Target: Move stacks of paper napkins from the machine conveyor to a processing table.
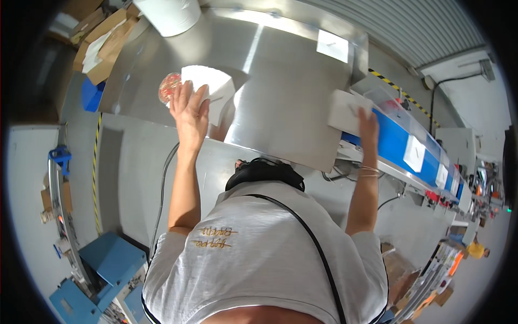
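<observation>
Brushed metal forms the work table (286, 102), which spans the upper centre of the frame. Left of its middle lies a fanned white stack (216, 81) of flat pieces. The left hand (190, 112) lies over the lower left part of this stack, its fingers extended and slightly apart; how firmly they press cannot be told. A round, red-and-gold patterned item (169, 86) sits at the left edge of the stack, beside the fingers; whether the two overlap cannot be told.

At the right end of the table, right of the frame's centre, a pale flat piece (345, 110) spans the gap toward a blue conveyor belt (392, 135). The right hand (368, 127) is at the right edge of this piece, blurred; whether its fingers are clamped on the piece cannot be told. Farther down the belt, toward the right of the frame, a white packet (414, 153) and a smaller-looking one (442, 176) lie in line. Another white sheet (332, 46) lies near the table's upper right corner.

A white bucket (171, 16) stands at the upper edge of the frame, left of centre; an open cardboard box (113, 48) occupies the upper left, above a blue bin (91, 95).
</observation>
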Motion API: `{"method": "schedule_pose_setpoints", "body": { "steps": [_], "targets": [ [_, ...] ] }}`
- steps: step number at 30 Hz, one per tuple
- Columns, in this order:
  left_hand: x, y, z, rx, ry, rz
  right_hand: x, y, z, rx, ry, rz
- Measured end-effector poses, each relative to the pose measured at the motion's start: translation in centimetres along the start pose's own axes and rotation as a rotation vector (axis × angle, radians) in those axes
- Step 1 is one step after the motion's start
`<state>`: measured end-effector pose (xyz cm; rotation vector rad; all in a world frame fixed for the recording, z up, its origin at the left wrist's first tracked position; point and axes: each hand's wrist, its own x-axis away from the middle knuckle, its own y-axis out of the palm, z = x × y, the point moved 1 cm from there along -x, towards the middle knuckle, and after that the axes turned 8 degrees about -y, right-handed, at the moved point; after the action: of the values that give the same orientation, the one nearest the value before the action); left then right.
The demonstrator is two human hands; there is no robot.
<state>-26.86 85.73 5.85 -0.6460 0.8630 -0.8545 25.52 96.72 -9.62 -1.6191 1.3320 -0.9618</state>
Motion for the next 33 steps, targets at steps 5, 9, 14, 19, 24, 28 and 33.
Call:
{"method": "schedule_pose_setpoints", "body": {
  "steps": [5, 9, 14, 19, 24, 28, 33],
  "targets": [
    [0.0, 0.5, 0.1, 0.067, 0.006, 0.045, 2.1, -6.0, -8.8, 0.457, 0.293, 0.621],
    [0.1, 0.5, -0.1, 0.079, 0.047, 0.043, -1.3, -3.2, -20.0, -0.121, -0.428, 0.29],
    [0.4, 0.1, 0.2, 0.086, 0.095, -0.012, -3.6, 0.2, -35.4, -0.634, -0.609, -0.232],
    [-1.1, -0.3, 0.3, 0.085, 0.113, 0.036, -6.6, 4.7, -35.1, -0.29, -0.902, 0.05],
    [-1.6, -1.7, -1.3, -0.054, 0.058, -0.006, -3.4, 1.1, -30.3, -0.968, -0.307, -0.313],
    [-1.2, -0.6, 1.2, 0.078, -0.133, -0.075, -0.6, 0.3, -21.2, -1.236, -0.159, -0.112],
    [2.1, 2.3, 6.9, 0.165, -0.029, -0.136, 3.2, -3.6, -8.0, -0.937, 0.211, 0.224]
  ]
}}
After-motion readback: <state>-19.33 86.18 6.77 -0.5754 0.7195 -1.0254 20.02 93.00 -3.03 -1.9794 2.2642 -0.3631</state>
